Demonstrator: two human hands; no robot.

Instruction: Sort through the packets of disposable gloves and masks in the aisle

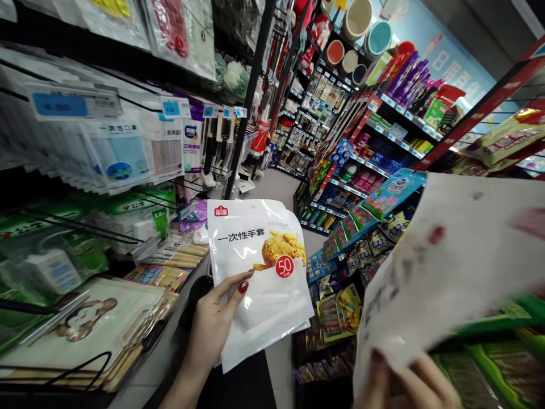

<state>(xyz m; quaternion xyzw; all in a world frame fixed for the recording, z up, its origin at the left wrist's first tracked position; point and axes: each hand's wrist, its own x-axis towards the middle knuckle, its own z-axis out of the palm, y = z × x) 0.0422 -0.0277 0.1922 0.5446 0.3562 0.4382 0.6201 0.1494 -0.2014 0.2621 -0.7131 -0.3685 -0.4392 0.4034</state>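
My left hand (pixel 219 321) grips white packets of disposable gloves (pixel 264 301) by their left edge, thumb on the front. The front packet shows a fried-chicken picture and a red circle marked 50; the edge of at least one more shows behind it. At the lower right, my right hand (pixel 409 383) is closed on the bottom edge of another white packet (pixel 443 272), held up close to the camera. That packet is blurred by motion, so its print cannot be read.
Hanging mask packets (pixel 117 150) fill the rack on the left, above packaged plugs (pixel 55 272) and clipboards (pixel 85 329). Shelves of snack bags (pixel 378 236) run along the right. A grey-floored aisle (pixel 276 190) leads away between them, toward pots (pixel 357 20) on high shelves.
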